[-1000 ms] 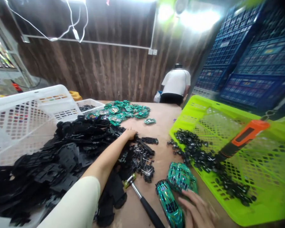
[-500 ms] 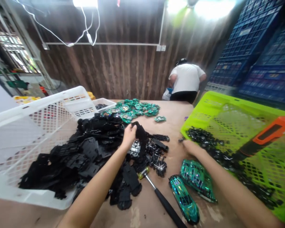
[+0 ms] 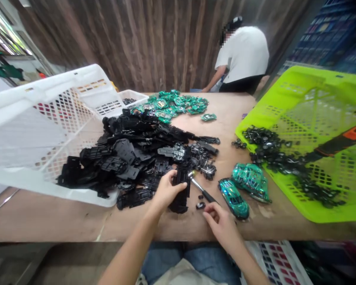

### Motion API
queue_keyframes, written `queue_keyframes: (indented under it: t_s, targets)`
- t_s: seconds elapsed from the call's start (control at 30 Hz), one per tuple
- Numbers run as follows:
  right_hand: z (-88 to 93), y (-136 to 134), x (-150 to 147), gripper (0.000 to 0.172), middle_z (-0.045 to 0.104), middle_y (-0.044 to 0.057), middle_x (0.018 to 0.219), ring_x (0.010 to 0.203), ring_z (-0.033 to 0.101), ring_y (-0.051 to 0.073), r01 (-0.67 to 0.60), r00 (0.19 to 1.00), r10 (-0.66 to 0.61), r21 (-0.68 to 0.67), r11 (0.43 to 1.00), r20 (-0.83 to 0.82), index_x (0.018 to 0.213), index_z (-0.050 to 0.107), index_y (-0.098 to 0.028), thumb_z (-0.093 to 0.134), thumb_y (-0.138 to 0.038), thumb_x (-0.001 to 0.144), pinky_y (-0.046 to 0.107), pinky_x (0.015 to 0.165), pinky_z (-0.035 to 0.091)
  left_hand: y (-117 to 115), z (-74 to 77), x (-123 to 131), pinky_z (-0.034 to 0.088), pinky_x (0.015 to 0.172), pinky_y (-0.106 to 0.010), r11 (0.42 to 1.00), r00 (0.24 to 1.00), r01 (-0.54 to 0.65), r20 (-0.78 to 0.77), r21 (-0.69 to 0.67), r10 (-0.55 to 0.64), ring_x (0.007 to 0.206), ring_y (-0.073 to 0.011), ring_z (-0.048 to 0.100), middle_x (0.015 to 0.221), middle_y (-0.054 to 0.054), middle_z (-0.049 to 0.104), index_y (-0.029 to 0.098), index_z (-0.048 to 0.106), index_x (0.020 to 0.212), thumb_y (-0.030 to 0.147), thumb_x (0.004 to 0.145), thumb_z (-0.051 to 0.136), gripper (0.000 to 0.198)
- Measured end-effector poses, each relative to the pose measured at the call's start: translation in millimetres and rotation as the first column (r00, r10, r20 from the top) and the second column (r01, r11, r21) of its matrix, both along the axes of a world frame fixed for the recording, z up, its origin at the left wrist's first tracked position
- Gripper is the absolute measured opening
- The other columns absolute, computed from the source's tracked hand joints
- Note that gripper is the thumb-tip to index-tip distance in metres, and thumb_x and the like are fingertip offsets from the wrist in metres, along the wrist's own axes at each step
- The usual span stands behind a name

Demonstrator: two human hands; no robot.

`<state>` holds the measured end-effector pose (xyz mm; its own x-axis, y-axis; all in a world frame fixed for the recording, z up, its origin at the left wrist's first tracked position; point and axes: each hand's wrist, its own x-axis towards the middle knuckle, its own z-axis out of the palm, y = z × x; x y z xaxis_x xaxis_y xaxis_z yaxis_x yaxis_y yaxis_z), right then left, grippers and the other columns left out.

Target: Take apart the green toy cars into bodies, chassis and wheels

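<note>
My left hand [image 3: 167, 189] grips a black plastic chassis part [image 3: 180, 190] at the near edge of a big heap of black parts [image 3: 130, 154]. My right hand [image 3: 218, 221] is closed in a pinch just below a small black wheel piece [image 3: 200, 205] lying on the table; what its fingers hold I cannot make out. A small hammer [image 3: 202, 189] with a black handle lies between the hands. Two teal toy car bodies [image 3: 240, 186] sit to the right of it.
A white basket [image 3: 32, 118] tipped on its side spills the black parts. A lime green basket [image 3: 314, 130] on the right holds small black wheels and an orange-handled tool [image 3: 341, 142]. Teal car shells [image 3: 172, 103] lie at the far side. A person in a white shirt [image 3: 243, 55] stands beyond the wooden table [image 3: 62, 213].
The view dropped down and pulled back. My left hand came from the pile's middle to the near edge with a black part. My right hand drew back from the green basket toward me.
</note>
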<state>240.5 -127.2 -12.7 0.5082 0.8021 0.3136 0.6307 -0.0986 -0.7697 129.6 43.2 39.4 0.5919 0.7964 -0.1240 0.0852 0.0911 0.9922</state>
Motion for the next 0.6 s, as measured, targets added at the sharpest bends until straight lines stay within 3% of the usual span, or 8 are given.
queue_keyframes:
  t_s: [0.07,0.13,0.2,0.27,0.33,0.43,0.5,0.6]
  targets:
    - [-3.7,0.1,-1.1,0.009,0.065,0.004,0.075,0.061,0.062,0.021,0.068,0.995,-0.062,-0.064,0.996,0.083,0.083,0.058,-0.022,0.054,-0.03,0.085,0.032,0.055,0.049,-10.7,-10.2,-4.9,0.043,0.065,-0.023,0.997,0.996,-0.016,-0.09,0.077,0.023,0.069,-0.0145,0.057,0.071,0.002,0.062,0.016,0.058,0.077,0.021,0.064,0.069,0.017]
    - [-5.2,4.5,-1.6,0.016,0.064,0.009,0.085,0.076,0.062,0.025,0.163,0.958,-0.13,-0.11,0.981,0.257,0.092,0.056,-0.021,0.056,-0.035,0.084,0.036,0.065,0.048,-20.0,-18.9,-8.6,0.04,0.062,-0.022,0.989,0.987,-0.028,-0.155,0.144,0.05,0.066,-0.0136,0.054,0.066,0.004,0.058,0.017,0.054,0.072,0.022,0.064,0.068,0.016]
    - [-6.0,10.6,-3.1,0.021,0.063,0.011,0.083,0.081,0.06,0.028,0.25,0.882,-0.177,-0.116,0.961,0.438,0.092,0.055,-0.019,0.059,-0.037,0.082,0.038,0.068,0.046,-27.8,-25.1,-11.2,0.038,0.06,-0.022,0.983,0.978,-0.028,-0.197,0.184,0.065,0.064,-0.0134,0.052,0.064,0.005,0.055,0.018,0.052,0.069,0.023,0.064,0.066,0.016]
    - [-5.2,15.5,-4.5,0.017,0.061,0.01,0.077,0.077,0.058,0.028,0.28,0.835,-0.193,-0.097,0.955,0.515,0.086,0.054,-0.019,0.059,-0.035,0.082,0.038,0.068,0.044,-34.3,-29.1,-13.0,0.036,0.06,-0.022,0.974,0.969,-0.025,-0.235,0.226,0.079,0.064,-0.0135,0.051,0.063,0.005,0.054,0.018,0.05,0.067,0.023,0.063,0.065,0.016]
    - [-1.5,17.6,-5.1,0.013,0.061,0.008,0.077,0.076,0.058,0.025,0.243,0.846,-0.194,-0.035,0.969,0.496,0.087,0.054,-0.019,0.057,-0.031,0.083,0.037,0.071,0.043,-40.5,-31.3,-13.8,0.034,0.06,-0.022,0.963,0.957,-0.016,-0.276,0.269,0.094,0.065,-0.0137,0.05,0.063,0.005,0.054,0.018,0.051,0.067,0.021,0.064,0.064,0.014]
    - [8.8,17.1,-5.8,0.018,0.065,0.006,0.087,0.082,0.061,0.021,0.077,0.912,-0.107,0.091,0.993,0.396,0.098,0.056,-0.019,0.058,-0.027,0.083,0.035,0.079,0.04,-50.1,-33.0,-12.7,0.033,0.058,-0.022,0.957,0.945,0.038,-0.321,0.287,0.059,0.063,-0.0134,0.049,0.062,0.005,0.053,0.018,0.052,0.066,0.017,0.063,0.061,0.009]
    - [14.9,16.3,-6.7,0.02,0.067,0.005,0.093,0.086,0.062,0.02,-0.009,0.928,-0.027,0.094,0.996,0.372,0.102,0.056,-0.019,0.058,-0.026,0.083,0.035,0.083,0.037,-56.3,-33.0,-10.6,0.031,0.056,-0.021,0.953,0.947,0.079,-0.32,0.292,0.02,0.06,-0.0127,0.049,0.061,0.005,0.054,0.018,0.053,0.066,0.013,0.063,0.058,0.007]
    - [17.4,15.3,-7.4,0.02,0.068,0.006,0.095,0.089,0.063,0.02,-0.015,0.918,-0.01,0.06,0.998,0.396,0.103,0.058,-0.019,0.056,-0.026,0.085,0.036,0.084,0.034,-63.0,-30.9,-7.0,0.028,0.053,-0.021,0.941,0.951,0.103,-0.309,0.324,0.003,0.057,-0.0119,0.047,0.061,0.004,0.055,0.018,0.056,0.067,0.01,0.063,0.054,0.009]
